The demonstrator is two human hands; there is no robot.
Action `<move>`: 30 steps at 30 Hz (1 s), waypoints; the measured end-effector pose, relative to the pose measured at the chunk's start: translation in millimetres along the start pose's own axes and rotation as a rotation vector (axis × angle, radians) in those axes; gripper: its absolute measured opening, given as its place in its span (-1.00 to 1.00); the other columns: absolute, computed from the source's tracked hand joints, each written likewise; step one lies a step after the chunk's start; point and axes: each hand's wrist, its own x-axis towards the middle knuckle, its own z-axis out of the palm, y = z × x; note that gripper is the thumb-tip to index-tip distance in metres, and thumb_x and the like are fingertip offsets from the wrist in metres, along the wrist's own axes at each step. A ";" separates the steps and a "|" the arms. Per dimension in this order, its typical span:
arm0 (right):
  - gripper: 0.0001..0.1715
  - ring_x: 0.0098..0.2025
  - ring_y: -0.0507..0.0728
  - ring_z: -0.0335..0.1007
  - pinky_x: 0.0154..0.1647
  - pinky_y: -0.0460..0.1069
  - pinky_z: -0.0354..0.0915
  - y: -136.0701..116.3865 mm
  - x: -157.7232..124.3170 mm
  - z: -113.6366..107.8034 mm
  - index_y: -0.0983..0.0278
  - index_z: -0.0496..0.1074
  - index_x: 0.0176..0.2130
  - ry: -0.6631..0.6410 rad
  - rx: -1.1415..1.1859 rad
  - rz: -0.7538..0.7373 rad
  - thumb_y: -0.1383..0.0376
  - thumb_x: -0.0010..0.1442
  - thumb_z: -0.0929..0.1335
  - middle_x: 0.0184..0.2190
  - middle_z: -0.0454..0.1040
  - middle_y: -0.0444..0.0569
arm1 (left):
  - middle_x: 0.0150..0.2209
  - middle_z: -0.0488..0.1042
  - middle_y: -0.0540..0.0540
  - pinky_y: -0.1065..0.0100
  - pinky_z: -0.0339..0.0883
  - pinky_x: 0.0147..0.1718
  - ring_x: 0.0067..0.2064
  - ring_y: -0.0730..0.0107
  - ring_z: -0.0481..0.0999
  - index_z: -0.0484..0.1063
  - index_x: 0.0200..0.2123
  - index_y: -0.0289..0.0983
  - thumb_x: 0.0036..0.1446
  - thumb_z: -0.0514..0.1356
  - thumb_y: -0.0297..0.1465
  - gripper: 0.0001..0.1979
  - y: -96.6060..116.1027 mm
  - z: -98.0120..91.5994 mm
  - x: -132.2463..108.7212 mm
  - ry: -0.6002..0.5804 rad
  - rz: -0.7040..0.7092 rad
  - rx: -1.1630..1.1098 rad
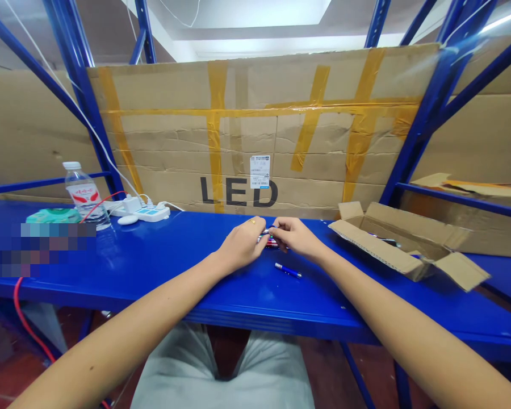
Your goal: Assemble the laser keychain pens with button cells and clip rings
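Over the middle of the blue tabletop (162,267), my hands meet fingertip to fingertip. My left hand (242,243) is closed on one end of a small silver-and-blue pen-like tube (266,231), mostly hidden by fingers. At its other end, my right hand (297,237) pinches with thumb and forefinger. Just beneath and between the hands lie several slim tubes (272,243), red and other colours, partly covered. Closer to me, a single blue pen-like tube (288,270) with silver ends rests on the tabletop, apart from both hands.
On the right, an open cardboard box (378,250) holds a few small items. A water bottle (85,196), a green packet (53,216) and a white power strip (147,212) with plugs stand left. Behind is a large taped carton (174,147) between blue rack posts.
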 end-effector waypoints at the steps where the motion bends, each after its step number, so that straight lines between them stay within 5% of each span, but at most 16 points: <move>1: -0.75 -0.68 0.00 0.16 -0.63 -0.08 0.07 0.1 0.5 -0.1 0.23 0.23 -0.49 0.019 -0.038 -0.028 0.18 0.14 0.31 -0.73 0.25 -0.23 | -0.25 0.38 -0.16 0.22 0.33 -0.19 -0.21 0.23 0.42 0.24 -0.28 -0.26 0.24 0.04 -0.43 -0.97 0.9 0.1 0.1 0.019 -0.007 -0.018; 5: -0.76 -0.55 0.03 0.15 -0.51 -0.06 0.08 0.3 1.3 -0.2 0.24 0.27 -0.47 0.121 -0.229 -0.178 0.18 0.16 0.30 -0.65 0.27 -0.20 | -0.02 0.30 -0.27 0.15 0.33 -0.02 0.01 0.20 0.39 0.30 -0.19 -0.30 0.28 -0.03 -0.46 -0.86 -2.4 6.0 2.3 0.121 -0.048 -0.092; 9: -0.77 -0.46 0.04 0.14 -0.41 -0.05 0.08 0.9 0.0 1.4 0.26 0.29 -0.46 0.149 -0.358 -0.260 0.21 0.19 0.28 -0.55 0.30 -0.15 | -0.04 0.35 -0.29 0.11 0.28 0.08 0.11 0.15 0.35 0.36 -0.38 -0.31 0.27 -0.01 -0.49 -0.79 -9.3 10.8 5.6 0.137 -0.046 -0.124; 14: -0.79 -0.46 0.05 0.15 -0.39 -0.04 0.06 0.8 -1.9 2.2 0.25 0.28 -0.45 0.135 -0.416 -0.281 0.25 0.21 0.26 -0.54 0.32 -0.14 | -0.32 0.51 -0.14 0.22 0.34 -0.15 -0.22 0.25 0.50 0.41 -0.38 -0.28 0.24 0.06 -0.43 -0.82 -8.4 2.8 7.0 0.003 -0.191 -0.203; 18: -0.80 -0.44 0.06 0.19 -0.37 -0.04 0.08 1.1 -2.5 1.5 0.25 0.29 -0.45 0.119 -0.448 -0.305 0.26 0.21 0.26 -0.51 0.37 -0.11 | -0.34 0.55 -0.09 0.29 0.29 -0.23 -0.27 0.27 0.50 0.42 -0.37 -0.26 0.25 0.07 -0.37 -0.82 -7.6 -1.5 5.6 -0.040 -0.199 -0.258; 30: -0.75 -0.68 0.01 0.15 -0.62 -0.08 0.07 1.7 0.4 3.1 0.23 0.22 -0.48 0.002 -0.051 -0.038 0.17 0.15 0.29 -0.72 0.25 -0.23 | -0.28 0.41 -0.16 0.23 0.32 -0.24 -0.22 0.20 0.45 0.26 -0.27 -0.27 0.25 0.04 -0.43 -0.95 -1.4 -1.1 0.0 -0.025 0.007 0.065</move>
